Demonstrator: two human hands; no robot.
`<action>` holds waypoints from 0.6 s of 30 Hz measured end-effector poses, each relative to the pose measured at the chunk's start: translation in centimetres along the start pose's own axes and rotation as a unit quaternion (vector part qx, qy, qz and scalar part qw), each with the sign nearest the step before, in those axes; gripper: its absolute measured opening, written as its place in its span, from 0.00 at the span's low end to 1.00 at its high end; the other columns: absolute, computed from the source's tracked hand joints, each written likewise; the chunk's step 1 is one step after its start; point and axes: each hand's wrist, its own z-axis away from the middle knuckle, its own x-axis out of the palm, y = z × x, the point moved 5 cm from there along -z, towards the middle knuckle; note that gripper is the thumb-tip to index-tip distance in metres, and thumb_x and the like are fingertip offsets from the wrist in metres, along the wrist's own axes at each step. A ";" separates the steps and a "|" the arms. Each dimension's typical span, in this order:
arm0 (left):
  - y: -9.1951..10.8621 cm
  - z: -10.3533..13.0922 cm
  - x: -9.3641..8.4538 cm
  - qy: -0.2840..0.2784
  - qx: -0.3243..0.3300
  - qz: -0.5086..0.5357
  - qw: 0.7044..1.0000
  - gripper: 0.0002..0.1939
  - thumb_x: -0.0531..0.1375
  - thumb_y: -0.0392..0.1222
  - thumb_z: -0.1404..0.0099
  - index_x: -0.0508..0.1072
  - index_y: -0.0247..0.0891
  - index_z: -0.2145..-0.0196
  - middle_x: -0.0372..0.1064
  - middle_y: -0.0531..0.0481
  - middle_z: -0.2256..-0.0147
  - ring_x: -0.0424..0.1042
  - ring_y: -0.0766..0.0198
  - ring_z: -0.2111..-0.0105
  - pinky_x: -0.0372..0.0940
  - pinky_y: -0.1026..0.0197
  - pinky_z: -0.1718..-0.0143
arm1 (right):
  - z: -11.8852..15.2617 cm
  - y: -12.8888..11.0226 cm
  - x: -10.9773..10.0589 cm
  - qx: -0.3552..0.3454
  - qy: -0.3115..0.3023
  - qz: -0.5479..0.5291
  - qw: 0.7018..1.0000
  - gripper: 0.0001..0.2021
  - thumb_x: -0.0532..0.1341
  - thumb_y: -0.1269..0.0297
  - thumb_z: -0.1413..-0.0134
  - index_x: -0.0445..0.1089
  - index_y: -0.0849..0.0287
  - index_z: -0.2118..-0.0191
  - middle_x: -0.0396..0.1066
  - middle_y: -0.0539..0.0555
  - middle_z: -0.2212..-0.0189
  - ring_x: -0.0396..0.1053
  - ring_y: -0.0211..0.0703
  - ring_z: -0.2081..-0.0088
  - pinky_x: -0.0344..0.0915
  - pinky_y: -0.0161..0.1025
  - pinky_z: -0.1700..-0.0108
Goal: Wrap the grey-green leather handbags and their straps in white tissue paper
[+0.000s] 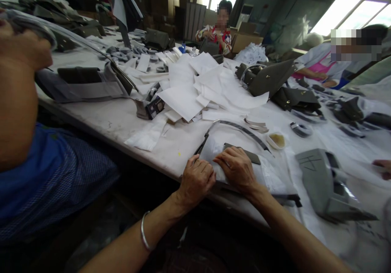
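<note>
In front of me, at the table's near edge, lies a dark grey-green handbag (251,155) partly covered by a white wrapping sheet (213,146). Its wrapped strap (241,128) arches over the far side. My left hand (198,180) is closed, fingers curled on the bag's left near edge, beside the strap's lower end. Bent fingers of my right hand (236,168) pinch at the white sheet on top of the bag; the fingertips are partly hidden. Clear plastic (270,177) lies to the right of that hand.
White sheets (186,95) are heaped mid-table beside a small dark box (151,106). A grey bag (324,183) stands at right, near a dish (276,140). At left, a co-worker's hand (27,47) holds the strap of another bag (88,84). Other people sit across the table.
</note>
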 end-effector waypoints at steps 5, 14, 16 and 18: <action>-0.4 -0.1 0.3 -0.007 0.002 0.013 1.000 0.08 0.53 0.35 0.31 0.65 0.38 0.70 0.69 0.53 0.71 0.70 0.64 0.67 0.63 0.50 0.46 | 0.0 -0.1 1.1 0.005 -0.057 0.047 0.997 0.08 0.62 0.64 0.38 0.76 0.54 0.69 0.73 0.51 0.71 0.66 0.44 0.64 0.51 0.42 0.59; 2.0 1.1 -1.3 -0.029 0.108 -0.061 0.992 0.14 0.53 0.35 0.29 0.68 0.36 0.47 0.71 0.44 0.49 0.67 0.57 0.44 0.51 0.46 0.36 | -0.3 0.0 1.5 0.028 -0.084 0.052 0.995 0.07 0.62 0.63 0.39 0.74 0.56 0.68 0.75 0.51 0.68 0.68 0.45 0.62 0.52 0.43 0.58; 2.4 1.5 -1.0 -0.042 0.104 -0.067 0.991 0.15 0.53 0.36 0.29 0.67 0.34 0.46 0.72 0.43 0.51 0.69 0.57 0.47 0.54 0.47 0.37 | -0.4 0.0 1.5 0.028 -0.085 0.055 0.994 0.07 0.63 0.62 0.40 0.74 0.56 0.68 0.74 0.51 0.68 0.69 0.46 0.62 0.53 0.44 0.58; 2.6 1.6 -0.5 -0.053 0.086 -0.075 0.992 0.15 0.53 0.38 0.29 0.68 0.34 0.47 0.73 0.43 0.54 0.71 0.57 0.52 0.58 0.47 0.41 | -0.6 0.0 1.3 0.033 -0.078 0.057 0.995 0.07 0.64 0.61 0.41 0.73 0.57 0.69 0.74 0.52 0.68 0.69 0.46 0.62 0.54 0.44 0.57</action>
